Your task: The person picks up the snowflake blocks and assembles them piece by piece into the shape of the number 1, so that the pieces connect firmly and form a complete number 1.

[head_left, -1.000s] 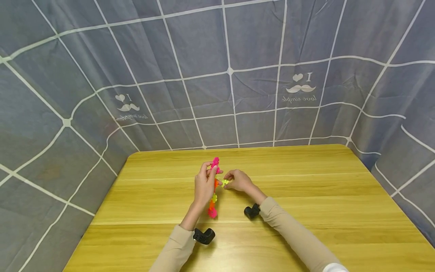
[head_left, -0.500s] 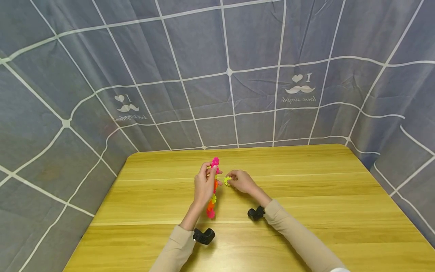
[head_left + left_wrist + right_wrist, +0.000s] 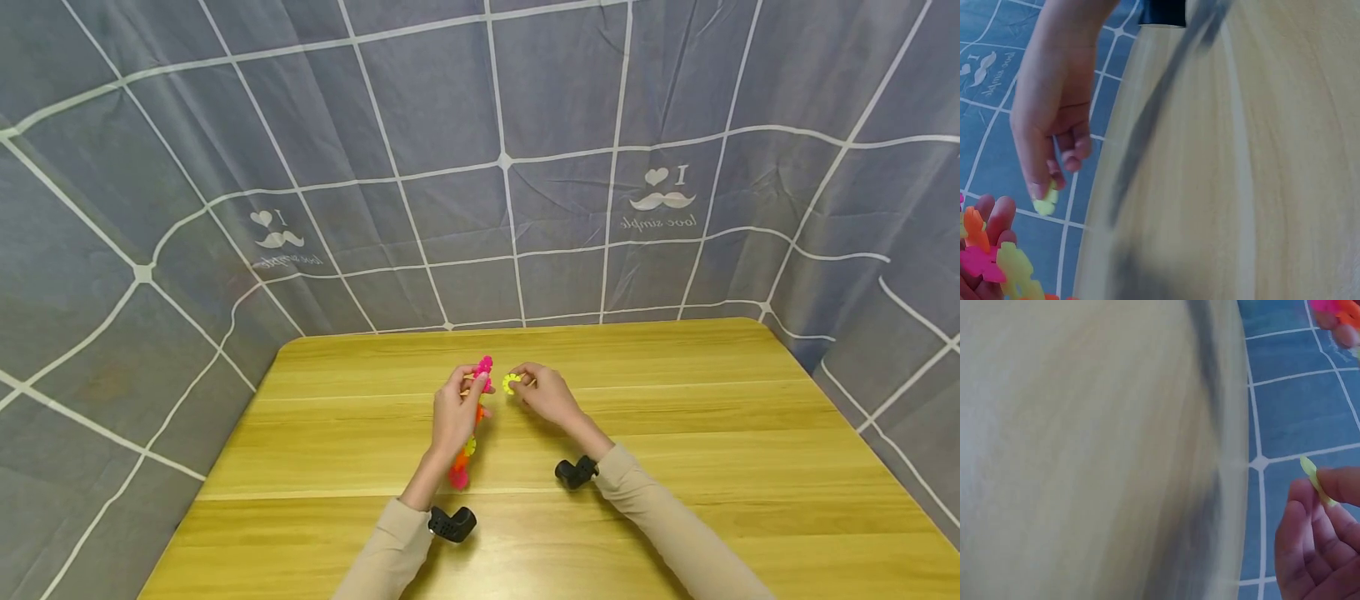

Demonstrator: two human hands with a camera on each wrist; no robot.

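Observation:
My left hand (image 3: pixel 453 414) grips a chain of interlocked snowflake building discs (image 3: pixel 461 461) in pink, orange and yellow. The chain's pink upper end (image 3: pixel 485 364) sticks out above the fingers, and its lower end hangs below the palm. Part of it is hidden behind the hand. Between thumb and fingertips, my right hand (image 3: pixel 550 395) pinches a single yellow snowflake disc (image 3: pixel 511 383), apart from the chain and just to its right. In the right wrist view that yellow disc (image 3: pixel 1314 477) shows edge-on. The left wrist view catches orange, pink and yellow chain discs (image 3: pixel 1016 275) near the left fingers.
Both hands are raised over a wooden table (image 3: pixel 675 467). A grey curtain (image 3: pixel 450 208) with white grid lines stands behind and at both sides. Black wrist cameras are strapped on the left wrist (image 3: pixel 452 524) and right wrist (image 3: pixel 576 472).
My right hand has drawn away from the chain, rightward and up, with the yellow disc in its fingers. The left hand has tilted the chain slightly, its top leaning right.

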